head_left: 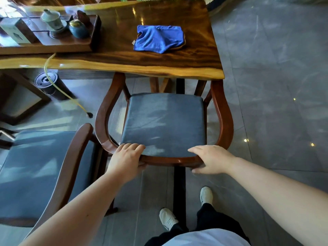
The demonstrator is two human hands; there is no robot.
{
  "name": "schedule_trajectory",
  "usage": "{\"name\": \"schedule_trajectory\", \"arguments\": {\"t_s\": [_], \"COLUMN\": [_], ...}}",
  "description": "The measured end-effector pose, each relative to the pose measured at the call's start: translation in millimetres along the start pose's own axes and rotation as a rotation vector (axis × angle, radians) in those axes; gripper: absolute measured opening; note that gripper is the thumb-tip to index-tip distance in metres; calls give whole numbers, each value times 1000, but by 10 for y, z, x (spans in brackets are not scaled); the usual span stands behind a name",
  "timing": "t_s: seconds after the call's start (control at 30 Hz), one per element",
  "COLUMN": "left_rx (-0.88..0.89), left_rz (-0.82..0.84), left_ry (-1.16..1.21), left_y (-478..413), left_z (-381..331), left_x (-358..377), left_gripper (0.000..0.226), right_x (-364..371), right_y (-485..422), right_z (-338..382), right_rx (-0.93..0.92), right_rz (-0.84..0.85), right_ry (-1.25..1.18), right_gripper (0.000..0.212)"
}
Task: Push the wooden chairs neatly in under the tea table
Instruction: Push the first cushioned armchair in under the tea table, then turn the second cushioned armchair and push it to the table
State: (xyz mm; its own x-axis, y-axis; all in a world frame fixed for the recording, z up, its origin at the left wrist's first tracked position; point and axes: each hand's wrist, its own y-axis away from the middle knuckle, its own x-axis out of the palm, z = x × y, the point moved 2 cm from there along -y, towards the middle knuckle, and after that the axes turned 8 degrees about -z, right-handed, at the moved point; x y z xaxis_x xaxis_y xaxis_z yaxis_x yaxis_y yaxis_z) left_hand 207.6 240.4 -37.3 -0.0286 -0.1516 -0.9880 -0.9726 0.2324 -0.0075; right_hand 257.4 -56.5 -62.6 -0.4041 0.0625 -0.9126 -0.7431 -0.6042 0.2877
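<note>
Grey-cushioned wooden chair (165, 121) partly under table (159, 68)

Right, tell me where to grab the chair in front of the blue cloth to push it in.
Grip the curved back rail from behind, one hand either side of centre, as the left hand and right hand do now. The chair faces the tea table squarely, so even pressure should drive it straight.
</note>
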Motion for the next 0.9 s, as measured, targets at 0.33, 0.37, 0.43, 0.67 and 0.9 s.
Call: {"name": "schedule_trajectory", "arguments": {"t_s": [0.33,0.37,0.43,0.67,0.9], "left_rx": [-138,-177,-266,-592,-857], "left_rz": [-48,-36,-27,40,88], "left_ry": [-96,-106,-129,-205,-230], "left_y": [416,461,585,1257,1901], "left_z": [108,147,250,552,563], "left_x": [-155,-173,-231,-449,-532], "left_gripper": [86,85,84,80,81], "right_x": [-333,-368,-421,-417,-281], "right_y": [-531,-630,-847,-1433,-1719], "right_z": [922,1015,1199,1789,2408], "right_rx": [-368,-407,-494,-769,-1025], "right_rz": [-156,-156,-152,-107,-6], "right_ry": [152,163,192,214,243], "right_gripper": [89,88,87,88,88]}}
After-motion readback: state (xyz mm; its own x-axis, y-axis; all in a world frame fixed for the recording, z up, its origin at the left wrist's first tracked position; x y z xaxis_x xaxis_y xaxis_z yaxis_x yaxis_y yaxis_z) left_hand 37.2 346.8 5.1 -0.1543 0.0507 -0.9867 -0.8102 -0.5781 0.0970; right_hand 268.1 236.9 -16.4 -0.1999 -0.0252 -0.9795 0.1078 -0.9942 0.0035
